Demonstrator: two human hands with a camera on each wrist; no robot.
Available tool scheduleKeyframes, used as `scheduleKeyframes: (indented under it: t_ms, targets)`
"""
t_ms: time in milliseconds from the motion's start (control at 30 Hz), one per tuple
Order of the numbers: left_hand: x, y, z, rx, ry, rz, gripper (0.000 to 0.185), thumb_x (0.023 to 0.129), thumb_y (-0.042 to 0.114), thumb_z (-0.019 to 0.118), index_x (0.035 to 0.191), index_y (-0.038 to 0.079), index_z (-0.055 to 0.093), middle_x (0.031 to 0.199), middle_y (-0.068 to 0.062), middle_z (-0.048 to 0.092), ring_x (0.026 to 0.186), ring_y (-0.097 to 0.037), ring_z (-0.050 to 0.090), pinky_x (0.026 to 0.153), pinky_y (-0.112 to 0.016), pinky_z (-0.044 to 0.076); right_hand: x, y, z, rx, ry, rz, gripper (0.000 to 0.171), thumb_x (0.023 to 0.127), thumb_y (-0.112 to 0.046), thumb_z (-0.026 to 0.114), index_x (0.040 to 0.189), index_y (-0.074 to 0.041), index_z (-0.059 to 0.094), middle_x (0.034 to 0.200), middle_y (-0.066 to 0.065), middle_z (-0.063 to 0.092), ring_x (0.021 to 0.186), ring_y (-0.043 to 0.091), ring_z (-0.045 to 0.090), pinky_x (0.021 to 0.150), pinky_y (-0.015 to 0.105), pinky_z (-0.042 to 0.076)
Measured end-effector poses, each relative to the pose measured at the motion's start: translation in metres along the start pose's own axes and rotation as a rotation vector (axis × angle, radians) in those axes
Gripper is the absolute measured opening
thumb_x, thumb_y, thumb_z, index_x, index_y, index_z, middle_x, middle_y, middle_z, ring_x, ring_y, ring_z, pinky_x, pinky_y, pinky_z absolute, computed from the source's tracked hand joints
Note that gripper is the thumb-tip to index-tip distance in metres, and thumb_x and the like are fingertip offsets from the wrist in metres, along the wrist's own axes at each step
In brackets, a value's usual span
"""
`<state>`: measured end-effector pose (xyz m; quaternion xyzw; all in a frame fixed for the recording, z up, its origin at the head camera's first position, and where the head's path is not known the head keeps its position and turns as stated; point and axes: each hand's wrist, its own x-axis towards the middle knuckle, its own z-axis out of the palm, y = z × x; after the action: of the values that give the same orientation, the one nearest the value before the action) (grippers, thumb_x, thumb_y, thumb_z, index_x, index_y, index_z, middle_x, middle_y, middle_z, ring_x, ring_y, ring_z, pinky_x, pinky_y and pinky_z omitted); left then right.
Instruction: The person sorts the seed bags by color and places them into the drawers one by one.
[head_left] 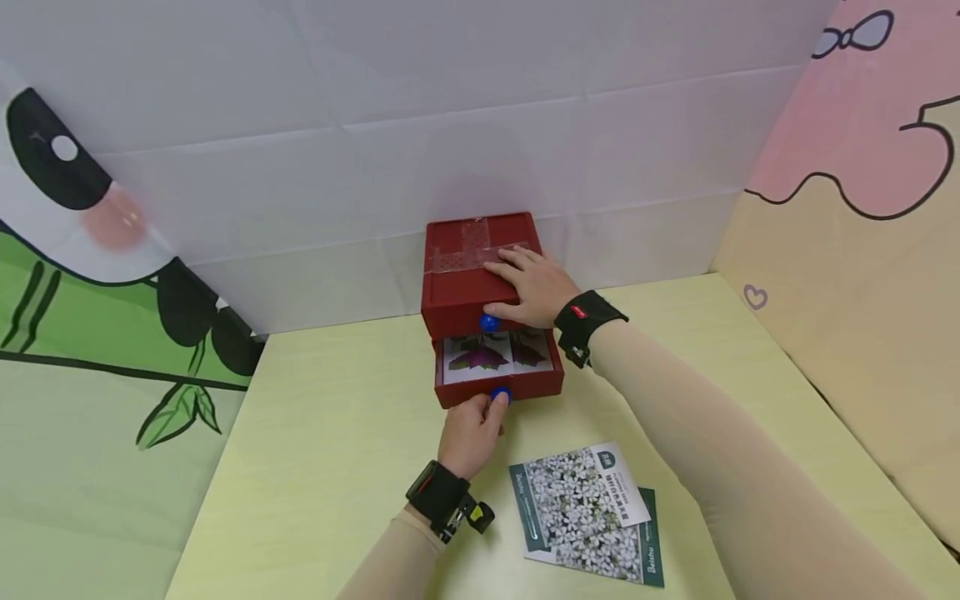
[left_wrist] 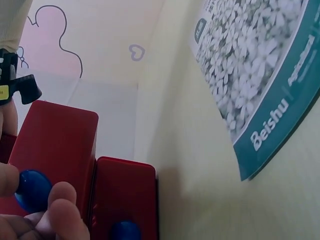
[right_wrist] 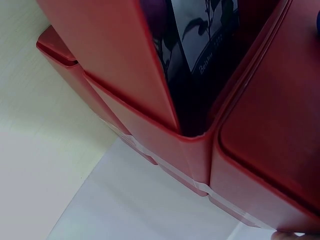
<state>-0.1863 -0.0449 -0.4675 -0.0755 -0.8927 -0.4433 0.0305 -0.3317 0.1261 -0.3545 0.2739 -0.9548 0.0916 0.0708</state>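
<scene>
A red drawer box (head_left: 459, 292) stands against the back wall, clear tape across its top. Its middle drawer (head_left: 536, 386) is pulled out, showing packets with purple flowers (head_left: 477, 358) inside. My left hand (head_left: 468, 435) pinches that drawer's blue knob (left_wrist: 33, 191) between thumb and fingers. On the top of the box rests my right hand (head_left: 538, 289), fingers spread, its thumb at the front edge near the upper blue knob (head_left: 489, 323). A lower drawer (left_wrist: 125, 192) with its own blue knob (left_wrist: 125, 231) shows in the left wrist view.
Two overlapping packets printed with white flowers, an upper packet (head_left: 570, 496) and a lower packet (head_left: 651, 550), lie on the pale yellow table (head_left: 330, 450) in front of the box. A white wall sheet (head_left: 375, 192) hangs behind; a cartoon-printed panel (head_left: 847, 275) stands at the right.
</scene>
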Motion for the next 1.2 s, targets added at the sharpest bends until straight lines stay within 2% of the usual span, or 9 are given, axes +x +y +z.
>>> scheduleKeyframes:
  t_ms: [633, 1200]
  targets:
    - [0.041, -0.005, -0.001, 0.016, 0.029, -0.013, 0.042, 0.101, 0.04, 0.047, 0.074, 0.01, 0.059, 0.061, 0.001, 0.056, 0.052, -0.017, 0.048, 0.046, -0.029, 0.035, 0.0, -0.001, -0.001, 0.005, -0.006, -0.003, 0.077, 0.087, -0.065, 0.053, 0.15, -0.023, 0.035, 0.155, 0.007, 0.028, 0.144, 0.029, 0.019, 0.114, 0.053, 0.011]
    - [0.06, -0.005, -0.001, 0.046, 0.023, -0.016, 0.042, 0.102, 0.039, 0.043, 0.079, 0.008, 0.058, 0.064, -0.002, 0.056, 0.056, -0.017, 0.049, 0.048, -0.029, 0.037, 0.0, 0.002, 0.0, 0.012, -0.007, -0.005, 0.077, 0.087, -0.064, 0.053, 0.15, -0.023, 0.035, 0.155, 0.008, 0.028, 0.144, 0.029, 0.019, 0.114, 0.054, 0.01]
